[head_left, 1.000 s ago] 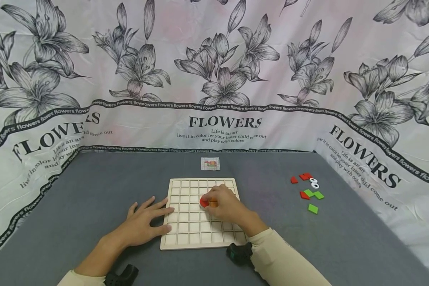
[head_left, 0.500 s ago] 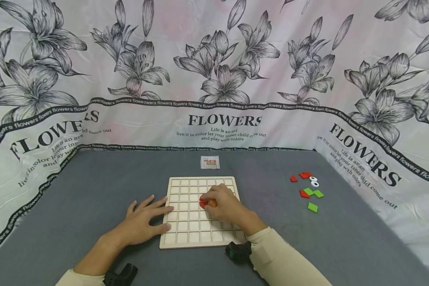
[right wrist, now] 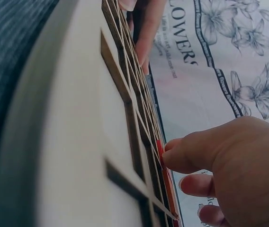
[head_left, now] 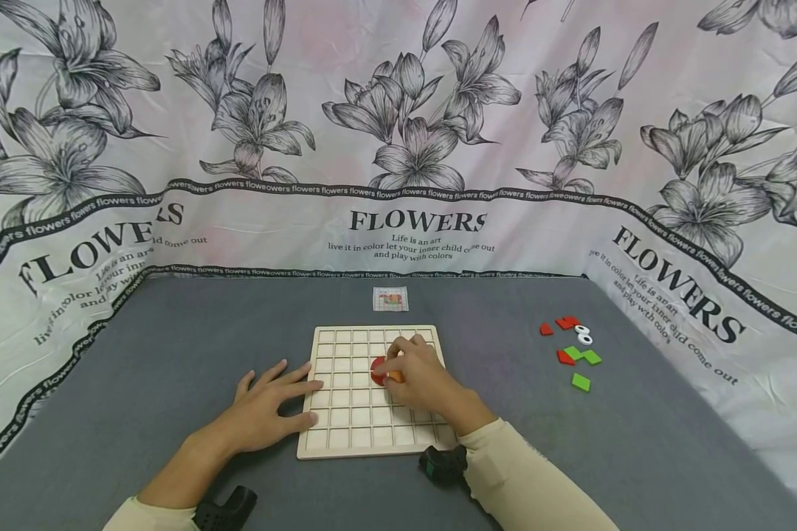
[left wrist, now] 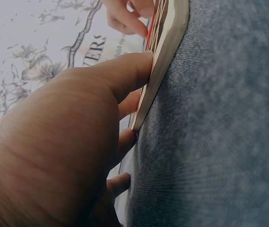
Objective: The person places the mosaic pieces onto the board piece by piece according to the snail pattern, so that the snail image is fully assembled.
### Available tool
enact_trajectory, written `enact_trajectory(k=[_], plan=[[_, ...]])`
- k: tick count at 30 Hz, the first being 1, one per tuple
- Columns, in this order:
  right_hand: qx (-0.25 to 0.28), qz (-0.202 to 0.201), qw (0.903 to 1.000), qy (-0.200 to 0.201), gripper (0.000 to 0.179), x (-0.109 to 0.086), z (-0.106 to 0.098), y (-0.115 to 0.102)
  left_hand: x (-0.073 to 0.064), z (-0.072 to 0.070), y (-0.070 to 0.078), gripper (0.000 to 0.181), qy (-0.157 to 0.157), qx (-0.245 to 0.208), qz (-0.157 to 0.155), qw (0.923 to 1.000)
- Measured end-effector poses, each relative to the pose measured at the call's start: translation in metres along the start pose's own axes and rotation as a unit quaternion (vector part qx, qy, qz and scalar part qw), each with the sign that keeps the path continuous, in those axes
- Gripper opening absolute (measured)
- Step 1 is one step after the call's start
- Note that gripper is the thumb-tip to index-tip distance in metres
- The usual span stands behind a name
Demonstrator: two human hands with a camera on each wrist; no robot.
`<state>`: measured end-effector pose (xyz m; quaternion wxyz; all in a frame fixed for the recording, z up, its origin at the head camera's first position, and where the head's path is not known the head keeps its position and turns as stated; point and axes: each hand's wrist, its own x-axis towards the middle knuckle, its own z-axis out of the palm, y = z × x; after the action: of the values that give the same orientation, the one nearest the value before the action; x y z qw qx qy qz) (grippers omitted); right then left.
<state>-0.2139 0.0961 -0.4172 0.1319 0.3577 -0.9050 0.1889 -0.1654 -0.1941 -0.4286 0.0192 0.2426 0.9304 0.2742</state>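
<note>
A pale wooden grid board point(head_left: 343, 440) lies on the grey table. My left hand point(head_left: 263, 413) rests against its left edge with fingers spread, the thumb point(left wrist: 132, 71) touching the rim in the left wrist view. Over the board's middle, my right hand point(head_left: 421, 376) touches red, curved-edged pieces point(head_left: 376, 376) with its index finger and thumb. In the right wrist view, the thumb tip meets a thin red piece point(right wrist: 160, 150) on the board. An orange piece point(head_left: 396, 376) is partly covered by the right hand.
Right of the board lie loose red pieces point(head_left: 546, 330), green pieces point(head_left: 581, 382) and two white rings point(head_left: 584, 339). A small picture card point(head_left: 390, 299) sits behind the board. A flower-printed curtain point(head_left: 418, 236) encloses the table's back and sides.
My right index finger has shifted slightly down over the red pieces, exposing more of the upper one. The left hand stays at the board's edge.
</note>
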Motion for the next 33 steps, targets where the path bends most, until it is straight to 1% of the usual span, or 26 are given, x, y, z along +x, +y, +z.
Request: enact_trajectory(k=[6, 9, 13, 16, 18, 23, 28, 33], plan=[[0.014, 0.002, 0.9997, 0.018, 0.018, 0.0, 0.001, 0.004, 0.001, 0.0, -0.001, 0.057, 0.002, 0.003, -0.001, 1.0], [0.037, 0.004, 0.9987, 0.035, 0.017, 0.0, -0.003, 0.006, 0.001, 0.0, 0.0, 0.058, -0.001, 0.003, -0.003, 1.0], [0.085, 0.014, 0.9943, 0.062, 0.015, 0.0, -0.018, 0.01, 0.001, 0.0, 0.001, 0.058, -0.005, 0.0, -0.004, 1.0], [0.101, 0.018, 0.991, 0.086, 0.014, 0.0, -0.034, 0.013, 0.001, -0.001, 0.002, 0.059, -0.006, -0.003, -0.005, 1.0], [0.098, 0.011, 0.99, 0.101, 0.015, 0.0, -0.045, 0.015, 0.0, -0.001, 0.001, 0.059, -0.006, -0.004, -0.007, 1.0], [0.068, -0.013, 0.9882, 0.137, 0.018, -0.004, -0.074, 0.02, -0.001, 0.0, -0.001, 0.059, -0.003, -0.002, -0.008, 1.0], [0.049, -0.006, 0.985, 0.165, 0.023, -0.014, -0.101, 0.032, -0.001, 0.001, -0.001, 0.059, 0.0, -0.003, -0.002, 1.0], [0.035, 0.001, 0.9833, 0.179, 0.026, -0.033, -0.124, 0.055, 0.0, 0.001, 0.0, 0.058, -0.001, 0.001, -0.004, 1.0]])
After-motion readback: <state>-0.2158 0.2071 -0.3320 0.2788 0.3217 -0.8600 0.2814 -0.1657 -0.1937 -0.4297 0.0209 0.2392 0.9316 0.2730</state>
